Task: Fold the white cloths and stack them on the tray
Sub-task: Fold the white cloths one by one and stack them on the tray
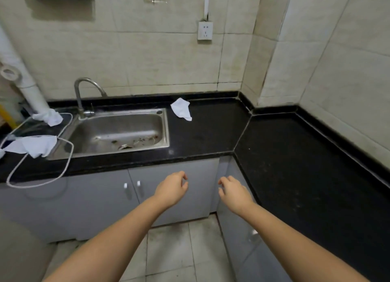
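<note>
I see left grip [172, 188] and right grip [234, 192] loosely curled, holding nothing. Crumpled white cloth [182, 109] on bench [211, 131] beyond both; two more cloths [33, 145] far left.

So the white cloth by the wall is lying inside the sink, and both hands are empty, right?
Not quite. The head view shows that white cloth lying on the black counter, just right of the sink, not inside it. The rest holds: the left hand and the right hand are both empty, fingers loosely curled, in front of the cupboards.
</note>
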A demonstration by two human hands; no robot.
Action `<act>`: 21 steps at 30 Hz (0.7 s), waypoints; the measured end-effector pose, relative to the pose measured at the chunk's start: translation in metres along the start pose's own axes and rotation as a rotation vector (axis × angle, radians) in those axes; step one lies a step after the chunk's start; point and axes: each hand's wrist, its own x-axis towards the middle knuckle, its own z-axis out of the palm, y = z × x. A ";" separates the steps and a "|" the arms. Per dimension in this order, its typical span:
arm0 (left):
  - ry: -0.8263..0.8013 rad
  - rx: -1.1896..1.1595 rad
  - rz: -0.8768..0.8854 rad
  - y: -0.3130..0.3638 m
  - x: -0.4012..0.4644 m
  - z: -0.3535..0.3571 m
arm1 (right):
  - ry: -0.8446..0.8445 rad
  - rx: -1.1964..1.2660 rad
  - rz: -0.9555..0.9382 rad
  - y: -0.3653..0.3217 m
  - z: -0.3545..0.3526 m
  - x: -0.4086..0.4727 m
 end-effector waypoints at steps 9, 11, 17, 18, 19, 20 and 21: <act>-0.067 0.038 0.057 -0.035 0.188 -0.016 | -0.058 0.031 0.052 -0.003 0.011 0.181; -0.086 0.042 0.084 -0.046 0.239 -0.022 | -0.054 0.054 0.066 -0.008 0.013 0.234; -0.129 0.094 0.105 -0.085 0.386 -0.045 | -0.076 0.108 0.134 -0.033 0.015 0.380; -0.134 0.115 0.120 -0.090 0.408 -0.046 | -0.079 0.116 0.140 -0.037 0.016 0.401; -0.139 0.137 0.144 -0.095 0.429 -0.047 | -0.080 0.124 0.146 -0.040 0.018 0.422; -0.143 0.160 0.173 -0.097 0.448 -0.046 | -0.076 0.133 0.157 -0.042 0.020 0.441; -0.144 0.184 0.200 -0.100 0.465 -0.044 | -0.064 0.146 0.178 -0.043 0.023 0.460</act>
